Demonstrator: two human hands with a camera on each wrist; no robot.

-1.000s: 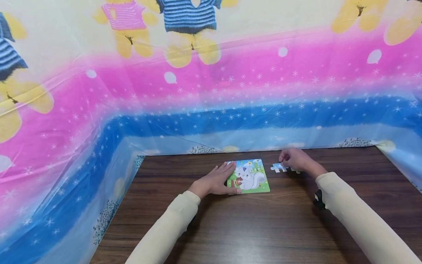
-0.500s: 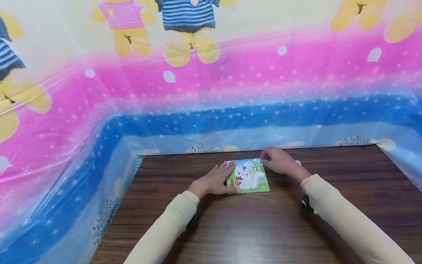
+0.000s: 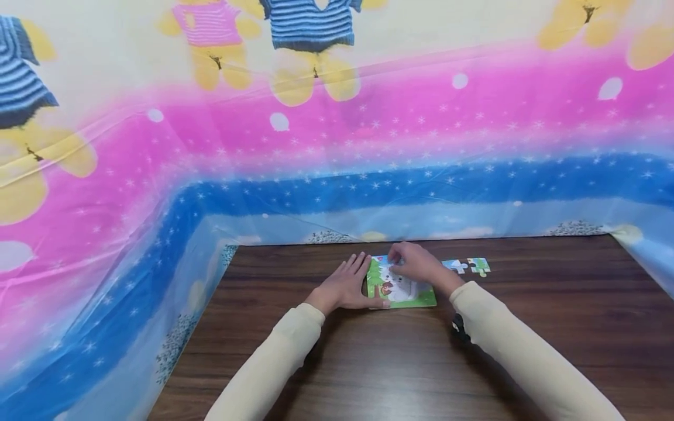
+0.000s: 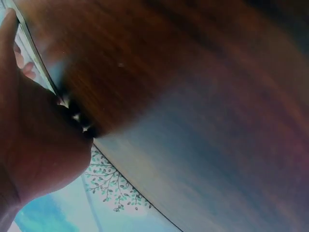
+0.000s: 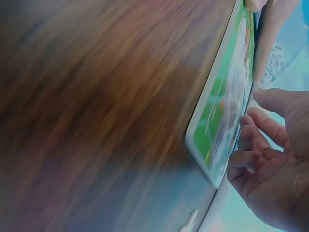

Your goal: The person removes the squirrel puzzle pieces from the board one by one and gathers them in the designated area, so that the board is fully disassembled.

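Observation:
A square jigsaw board (image 3: 411, 303) printed with a white squirrel lies flat on the dark wooden table. My left hand (image 3: 344, 286) rests at its left edge, fingers straight and spread, the thumb on the lower edge. Over the upper part of the board is my right hand (image 3: 418, 264), thumb and bent fingers close together. Its fingertips hide part of the picture, and whether they pinch a piece is not clear. In the right wrist view the curled fingers (image 5: 241, 162) are beside the board, with no piece visible between them.
Loose puzzle pieces (image 3: 478, 266) lie on the table (image 3: 553, 304) to the right of the board, partly behind the right forearm. A patterned cloth (image 3: 316, 146) hangs along the table's back and sides.
My right hand has moved left from the loose pieces, over the board's upper right corner, to its upper middle. The left hand stays at the board's left edge.

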